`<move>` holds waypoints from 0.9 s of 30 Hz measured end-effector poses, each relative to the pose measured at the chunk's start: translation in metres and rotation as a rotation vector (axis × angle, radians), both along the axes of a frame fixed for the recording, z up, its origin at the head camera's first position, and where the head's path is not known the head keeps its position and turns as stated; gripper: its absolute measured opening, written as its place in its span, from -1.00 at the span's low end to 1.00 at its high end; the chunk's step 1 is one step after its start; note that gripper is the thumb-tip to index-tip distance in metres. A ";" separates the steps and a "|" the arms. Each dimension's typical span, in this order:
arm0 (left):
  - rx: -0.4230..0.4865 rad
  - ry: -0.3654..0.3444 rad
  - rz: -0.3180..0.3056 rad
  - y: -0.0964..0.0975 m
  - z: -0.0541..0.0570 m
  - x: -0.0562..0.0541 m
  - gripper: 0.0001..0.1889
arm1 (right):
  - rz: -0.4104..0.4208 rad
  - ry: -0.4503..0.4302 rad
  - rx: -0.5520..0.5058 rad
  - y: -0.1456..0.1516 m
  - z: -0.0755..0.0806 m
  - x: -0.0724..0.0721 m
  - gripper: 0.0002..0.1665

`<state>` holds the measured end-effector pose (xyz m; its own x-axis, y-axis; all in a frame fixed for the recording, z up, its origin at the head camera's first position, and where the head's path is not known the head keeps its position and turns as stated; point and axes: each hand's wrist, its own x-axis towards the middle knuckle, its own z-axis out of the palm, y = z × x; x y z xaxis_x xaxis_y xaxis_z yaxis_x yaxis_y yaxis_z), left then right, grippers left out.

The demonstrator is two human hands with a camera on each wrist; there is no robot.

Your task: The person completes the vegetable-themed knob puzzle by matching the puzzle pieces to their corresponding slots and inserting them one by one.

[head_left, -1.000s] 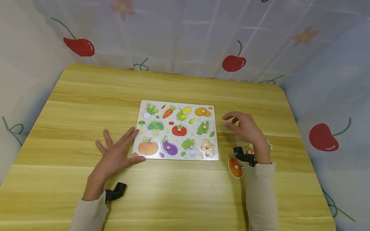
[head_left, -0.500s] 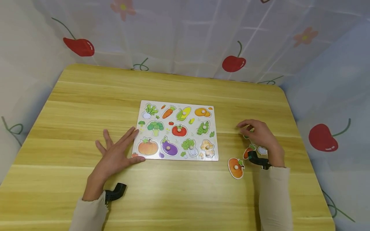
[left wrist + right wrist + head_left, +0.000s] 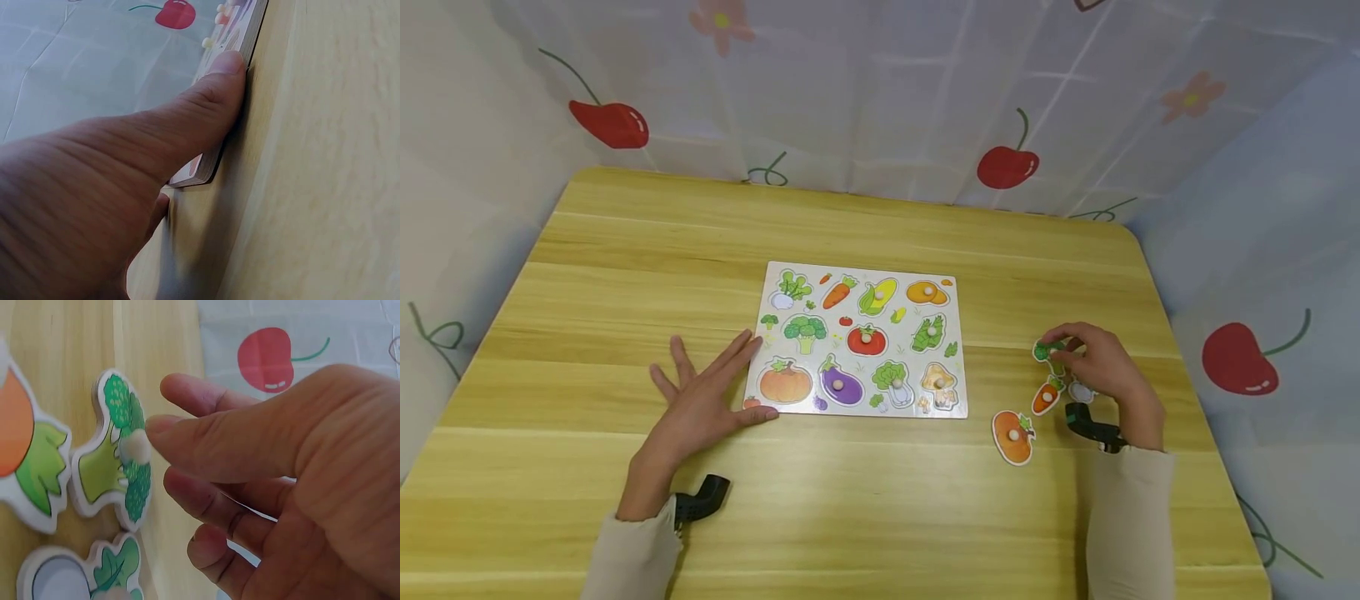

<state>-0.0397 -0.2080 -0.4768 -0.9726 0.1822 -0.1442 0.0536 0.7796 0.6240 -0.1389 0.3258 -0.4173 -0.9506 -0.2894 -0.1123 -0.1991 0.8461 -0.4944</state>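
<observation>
A white puzzle board (image 3: 835,350) with printed vegetables lies mid-table. My left hand (image 3: 700,417) rests at its left side with fingers spread; in the left wrist view the thumb (image 3: 209,100) presses on the board's edge. At the right, my right hand (image 3: 1097,362) hovers over a knobbed broccoli puzzle piece (image 3: 1042,352) lying on the table. In the right wrist view the thumb tip is right beside the broccoli's round knob (image 3: 135,447), and the index fingertip stands apart beyond it. A carrot piece (image 3: 1046,397) and a partly covered turnip piece (image 3: 1081,392) lie just below the hand.
A pumpkin piece (image 3: 1012,437) lies nearest the board, on its lower right. Several knobbed pieces, such as the tomato (image 3: 867,340) and eggplant (image 3: 841,387), sit in the board. A printed curtain (image 3: 880,100) hangs behind the wooden table (image 3: 865,517).
My right hand has moved from beside the board's right edge, right and toward me, to the broccoli piece, uncovering the carrot piece. The left hand has stayed in place.
</observation>
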 end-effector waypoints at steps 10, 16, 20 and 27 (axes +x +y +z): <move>0.006 -0.003 0.001 0.001 0.000 0.000 0.10 | 0.029 0.004 -0.008 0.008 -0.006 0.001 -0.79; 0.002 -0.015 -0.006 0.001 0.000 0.002 0.10 | 0.041 0.030 0.003 0.014 -0.012 0.000 -0.80; 0.001 -0.010 -0.008 0.001 0.000 0.001 0.10 | 0.050 0.050 -0.001 0.016 -0.014 -0.001 -0.81; 0.001 0.001 -0.002 0.000 0.000 0.000 0.09 | 0.059 0.092 0.007 0.016 -0.016 -0.005 -0.81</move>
